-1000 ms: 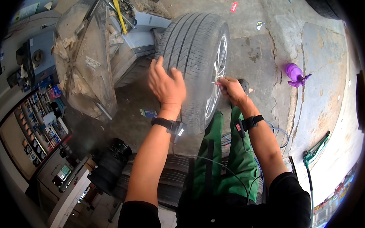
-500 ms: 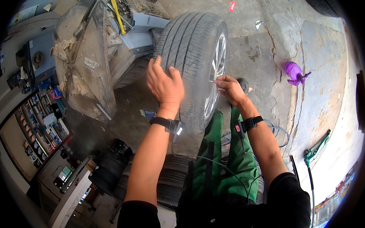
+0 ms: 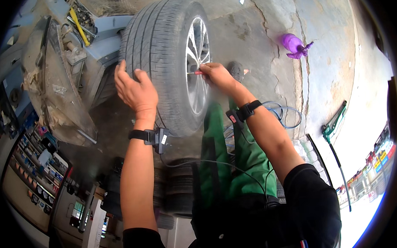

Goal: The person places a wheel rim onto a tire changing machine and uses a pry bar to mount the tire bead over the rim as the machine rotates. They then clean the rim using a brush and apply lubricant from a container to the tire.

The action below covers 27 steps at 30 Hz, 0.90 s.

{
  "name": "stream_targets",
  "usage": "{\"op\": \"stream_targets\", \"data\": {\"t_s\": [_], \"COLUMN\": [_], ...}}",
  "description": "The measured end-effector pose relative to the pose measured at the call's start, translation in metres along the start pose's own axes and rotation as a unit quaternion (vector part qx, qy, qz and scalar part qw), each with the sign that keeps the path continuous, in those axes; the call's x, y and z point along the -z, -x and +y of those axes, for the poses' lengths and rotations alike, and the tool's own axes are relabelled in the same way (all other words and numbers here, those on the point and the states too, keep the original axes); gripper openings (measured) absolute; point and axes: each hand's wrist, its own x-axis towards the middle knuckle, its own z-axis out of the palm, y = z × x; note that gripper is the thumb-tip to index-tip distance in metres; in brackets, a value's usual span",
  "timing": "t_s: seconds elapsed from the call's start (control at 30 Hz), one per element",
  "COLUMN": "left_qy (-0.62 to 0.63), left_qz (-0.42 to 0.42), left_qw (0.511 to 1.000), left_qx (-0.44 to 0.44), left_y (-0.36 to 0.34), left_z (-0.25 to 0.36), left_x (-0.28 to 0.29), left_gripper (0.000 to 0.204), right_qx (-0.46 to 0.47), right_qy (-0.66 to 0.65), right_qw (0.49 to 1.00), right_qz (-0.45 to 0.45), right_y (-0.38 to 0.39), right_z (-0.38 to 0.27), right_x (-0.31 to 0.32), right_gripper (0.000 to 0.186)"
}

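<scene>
An upright car tyre [image 3: 161, 46] on a silver spoked rim [image 3: 193, 91] stands in front of me. My left hand [image 3: 136, 91] lies against the left part of its tread, fingers apart and slightly bent. At the rim's spokes, my right hand [image 3: 218, 77] pinches a small tool with a red handle [image 3: 198, 73] and a thin metal tip pointing left into the wheel. What the tip touches is too small to tell.
A grimy machine [image 3: 57, 81] with a yellow-handled tool [image 3: 79, 25] stands left. Stacked tyres [image 3: 179, 186] are behind my green-trousered legs. At right are a purple spray bottle [image 3: 294, 46], a coiled blue hose [image 3: 285, 116] and a green jack [image 3: 333, 123]. Shelved goods [image 3: 40, 164] are lower left.
My view has shifted, so the wheel and surroundings sit further left and higher. Both hands stay at the wheel; the red handle in my right hand now shows more plainly.
</scene>
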Motion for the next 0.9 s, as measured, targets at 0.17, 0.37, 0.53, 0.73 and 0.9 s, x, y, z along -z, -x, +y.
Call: {"op": "stream_targets", "data": {"t_s": [0.17, 0.37, 0.53, 0.73, 0.9], "left_qy": [0.008, 0.015, 0.014, 0.014, 0.011], "left_qz": [-0.003, -0.006, -0.007, -0.013, -0.012], "left_qw": [1.000, 1.000, 1.000, 1.000, 1.000], "left_qx": [-0.001, -0.007, -0.009, -0.006, -0.007], "left_y": [0.000, -0.001, -0.002, 0.000, 0.001], "left_z": [-0.003, -0.002, -0.003, -0.002, -0.003], "left_x": [0.001, 0.000, 0.001, 0.001, 0.002], "left_gripper": [0.052, 0.052, 0.052, 0.052, 0.052], "right_qx": [0.042, 0.073, 0.045, 0.065, 0.059], "right_qy": [-0.126, -0.077, -0.125, -0.038, -0.166], "right_qw": [0.990, 0.994, 0.991, 0.997, 0.984], "right_qz": [0.035, -0.023, 0.024, -0.013, 0.030], "right_y": [0.004, -0.011, 0.003, -0.011, -0.006], "right_z": [0.001, 0.012, -0.001, 0.010, 0.012], "right_x": [-0.016, -0.001, -0.014, -0.001, -0.018], "right_gripper": [0.019, 0.020, 0.018, 0.021, 0.025]}}
